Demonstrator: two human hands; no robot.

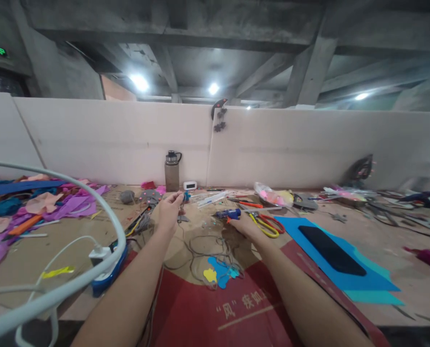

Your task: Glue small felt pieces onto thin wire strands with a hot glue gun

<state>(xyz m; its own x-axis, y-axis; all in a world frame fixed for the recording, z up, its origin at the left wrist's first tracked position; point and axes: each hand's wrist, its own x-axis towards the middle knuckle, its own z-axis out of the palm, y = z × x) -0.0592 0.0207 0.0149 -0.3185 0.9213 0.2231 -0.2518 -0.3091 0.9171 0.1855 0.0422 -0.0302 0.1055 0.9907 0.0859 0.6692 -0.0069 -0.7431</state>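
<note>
My left hand [169, 209] is raised a little above the table, fingers pinched on a small blue and dark piece [185, 196] that I cannot make out. My right hand [244, 224] lies on the table with its fingers closed round the blue glue gun [229, 214], whose nozzle points left. Just right of that hand lie yellow-handled scissors [263, 226] and red-handled scissors [275, 222]. Thin grey wires [204, 248] loop on the table between my forearms, near small blue and yellow cut shapes [218, 274].
A brown water bottle [172, 171] and a small white clock [190, 185] stand by the white partition. Purple and pink felt scraps [52, 205] pile up at left. Blue sheets with a dark phone [332, 250] lie at right. A white cable and charger [99, 253] cross the near left.
</note>
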